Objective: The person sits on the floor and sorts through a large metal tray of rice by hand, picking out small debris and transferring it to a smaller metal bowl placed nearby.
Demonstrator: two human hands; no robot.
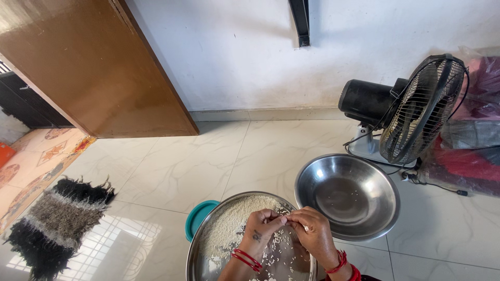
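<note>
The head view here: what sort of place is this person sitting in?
Most likely a room in a home, with the work done on the floor. The signs: glossy pale tiled floor, a brown wooden door, a black floor fan, and a shaggy grey-and-black mat.

A home, seen at floor level: glossy white marble-look floor tiles (172,171), a brown wooden door (88,62) standing open, a shaggy black-and-grey woven mat (54,224), a black wire-caged pedestal fan (411,106) against the white plastered wall (245,57), and round steel kitchen bowls (348,195) on the floor.
</note>
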